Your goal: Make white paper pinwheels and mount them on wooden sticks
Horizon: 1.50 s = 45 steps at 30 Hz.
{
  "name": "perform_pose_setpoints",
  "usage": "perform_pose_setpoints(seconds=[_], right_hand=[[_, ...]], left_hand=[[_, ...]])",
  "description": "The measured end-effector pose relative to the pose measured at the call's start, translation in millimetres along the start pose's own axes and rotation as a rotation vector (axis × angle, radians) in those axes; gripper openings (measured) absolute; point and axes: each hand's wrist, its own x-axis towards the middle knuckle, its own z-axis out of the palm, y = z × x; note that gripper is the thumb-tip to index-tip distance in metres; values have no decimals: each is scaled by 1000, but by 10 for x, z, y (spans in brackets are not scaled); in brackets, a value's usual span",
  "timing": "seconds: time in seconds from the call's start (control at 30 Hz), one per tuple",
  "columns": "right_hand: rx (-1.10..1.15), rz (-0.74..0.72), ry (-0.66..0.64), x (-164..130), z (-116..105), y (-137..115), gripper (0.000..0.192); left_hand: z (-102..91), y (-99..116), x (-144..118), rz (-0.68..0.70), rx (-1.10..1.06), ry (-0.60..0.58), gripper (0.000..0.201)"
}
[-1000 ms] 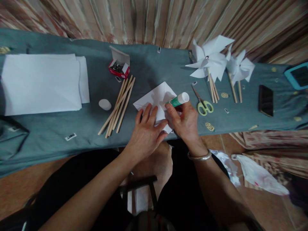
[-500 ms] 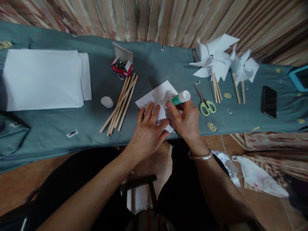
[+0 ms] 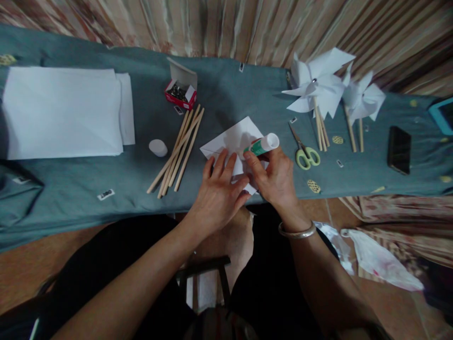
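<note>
**Glue stick held over folded white paper, near table edge**

Glue stick (image 3: 262,145) green-bodied, white-ended, tilted, lower tip down on folded paper (image 3: 233,140). Gripped by right hand (image 3: 275,178), fingers wrapped closed around the lower barrel; silver bangle (image 3: 296,231) on that wrist. Left hand (image 3: 216,192) flat on the near part of the paper, fingers spread, pressing it to the grey-blue table cover (image 3: 88,179); holding nothing, palm down. Paper lies near the front edge of the table, centre of view, one corner pointing away.

Left of the paper: bundle of wooden sticks (image 3: 178,150) lying loose, fanned slightly, just beside the paper's left corner. Small white cap-like piece (image 3: 157,148) left of the sticks, apart from them. Beyond the sticks: small red box (image 3: 180,90), lid flap up, dark metal clips inside. Far left: stack of white sheets (image 3: 62,112), flat.

Right of the hands: scissors (image 3: 304,150) with pale green handles, closed, blades pointing away. Beyond them: 2 white paper pinwheels (image 3: 318,85) on wooden sticks, lying against the striped curtain (image 3: 226,28). Further right: dark phone (image 3: 398,149), face up. Turquoise-edged object (image 3: 442,115) at the far right border, cut off by the frame.
</note>
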Motion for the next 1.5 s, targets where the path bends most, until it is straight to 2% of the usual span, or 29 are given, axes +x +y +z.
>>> perform_pose_setpoints(seconds=[0.53,0.93,1.23,1.5], right_hand=[[-42,-61,-38,-20,-41,43,31],[8,-45,-53,-35,-78,46,27],[31,-32,-50,-36,-66,96,33],[51,-26,-64,-52,-93,106,31]], left_hand=[[6,-3,-8,-2,-5,5,27],[2,2,-12,-9,-10,-14,32],[-5,0,-7,-5,0,-25,32],[17,-13,-12,7,11,-12,34]])
